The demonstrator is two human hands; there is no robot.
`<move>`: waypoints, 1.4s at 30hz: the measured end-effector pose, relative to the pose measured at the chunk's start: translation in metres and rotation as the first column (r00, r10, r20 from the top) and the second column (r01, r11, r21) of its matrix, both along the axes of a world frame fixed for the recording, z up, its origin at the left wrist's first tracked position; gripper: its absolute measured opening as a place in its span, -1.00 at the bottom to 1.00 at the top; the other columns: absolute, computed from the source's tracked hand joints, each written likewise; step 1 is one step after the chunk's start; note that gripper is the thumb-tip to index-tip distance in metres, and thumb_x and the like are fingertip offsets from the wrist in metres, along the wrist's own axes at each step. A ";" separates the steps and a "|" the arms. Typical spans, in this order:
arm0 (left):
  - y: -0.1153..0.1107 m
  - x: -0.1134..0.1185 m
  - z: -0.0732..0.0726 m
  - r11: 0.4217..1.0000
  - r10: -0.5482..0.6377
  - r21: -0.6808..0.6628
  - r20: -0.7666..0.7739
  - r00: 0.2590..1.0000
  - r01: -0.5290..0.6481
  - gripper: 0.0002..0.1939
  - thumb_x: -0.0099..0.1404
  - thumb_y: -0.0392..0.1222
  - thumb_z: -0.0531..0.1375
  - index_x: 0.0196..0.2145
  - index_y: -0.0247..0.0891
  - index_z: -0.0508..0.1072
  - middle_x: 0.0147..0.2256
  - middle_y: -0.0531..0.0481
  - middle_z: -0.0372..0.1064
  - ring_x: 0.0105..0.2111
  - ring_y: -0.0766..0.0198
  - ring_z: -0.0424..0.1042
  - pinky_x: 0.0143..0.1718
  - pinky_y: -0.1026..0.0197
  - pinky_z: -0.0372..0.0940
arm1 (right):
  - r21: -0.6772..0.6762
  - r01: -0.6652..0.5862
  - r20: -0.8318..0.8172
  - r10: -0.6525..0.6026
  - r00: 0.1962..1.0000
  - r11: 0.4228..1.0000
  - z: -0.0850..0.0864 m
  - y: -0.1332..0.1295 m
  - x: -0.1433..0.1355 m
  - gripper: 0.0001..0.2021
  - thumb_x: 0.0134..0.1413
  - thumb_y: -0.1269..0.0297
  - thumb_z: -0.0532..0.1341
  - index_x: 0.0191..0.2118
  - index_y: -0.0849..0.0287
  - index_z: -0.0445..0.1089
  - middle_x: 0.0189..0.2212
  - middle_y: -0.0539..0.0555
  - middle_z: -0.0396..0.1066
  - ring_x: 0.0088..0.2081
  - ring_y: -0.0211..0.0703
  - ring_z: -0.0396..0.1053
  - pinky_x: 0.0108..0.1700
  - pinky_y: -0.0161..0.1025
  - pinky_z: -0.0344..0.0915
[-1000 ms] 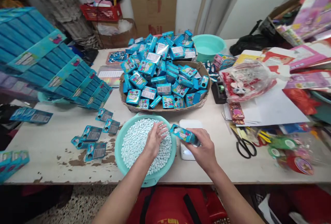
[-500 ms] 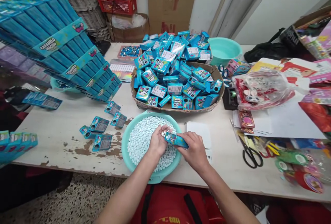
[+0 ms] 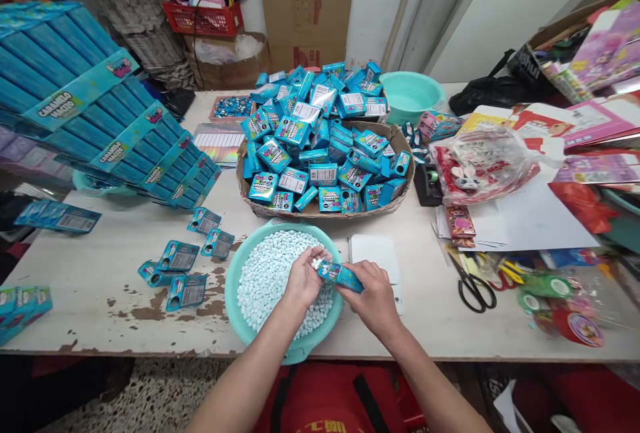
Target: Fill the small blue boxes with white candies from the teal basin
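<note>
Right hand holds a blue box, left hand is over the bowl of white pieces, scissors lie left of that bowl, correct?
Not quite: the head view shows the scissors right of the bowl. Right hand holding a blue box, left hand over the white pieces: correct.

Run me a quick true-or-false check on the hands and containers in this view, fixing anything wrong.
1. The right hand holds a small blue box. True.
2. The left hand is cupped at the box's end, over the bowl. True.
3. The bowl is tipped over. False: it stands upright, containing small pale pieces.
4. A cardboard tray beyond the bowl is heaped with blue boxes. True.
5. The right hand rests in the tray. False: it is near the bowl's right rim.
</note>
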State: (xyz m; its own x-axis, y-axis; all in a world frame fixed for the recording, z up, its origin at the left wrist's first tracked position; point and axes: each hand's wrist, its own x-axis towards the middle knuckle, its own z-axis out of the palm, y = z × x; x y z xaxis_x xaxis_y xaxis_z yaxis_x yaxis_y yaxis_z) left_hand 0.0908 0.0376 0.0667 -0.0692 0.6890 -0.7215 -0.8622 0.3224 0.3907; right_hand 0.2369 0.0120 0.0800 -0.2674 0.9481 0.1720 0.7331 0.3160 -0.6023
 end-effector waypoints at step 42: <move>0.142 0.024 0.032 0.618 0.044 -0.316 -0.900 -0.433 0.719 -0.85 0.18 -0.26 0.13 -0.29 -0.20 0.47 -0.25 -0.13 0.38 -0.15 0.06 0.33 -0.11 0.12 0.17 | -0.467 0.396 -0.562 -0.611 0.558 0.791 -0.086 0.007 0.114 -0.47 -0.17 -0.01 0.30 -0.05 0.15 0.33 -0.03 0.25 0.40 0.00 0.07 0.35 -0.01 0.07 0.30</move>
State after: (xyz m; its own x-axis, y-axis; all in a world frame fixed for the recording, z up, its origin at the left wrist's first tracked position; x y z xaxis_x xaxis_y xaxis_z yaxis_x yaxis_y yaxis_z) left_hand 0.1150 0.1792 0.0990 0.1342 0.9891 0.0605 0.8176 -0.1450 0.5572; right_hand 0.3511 0.0191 -0.0062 0.3518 0.9195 -0.1752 0.0945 -0.2211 -0.9707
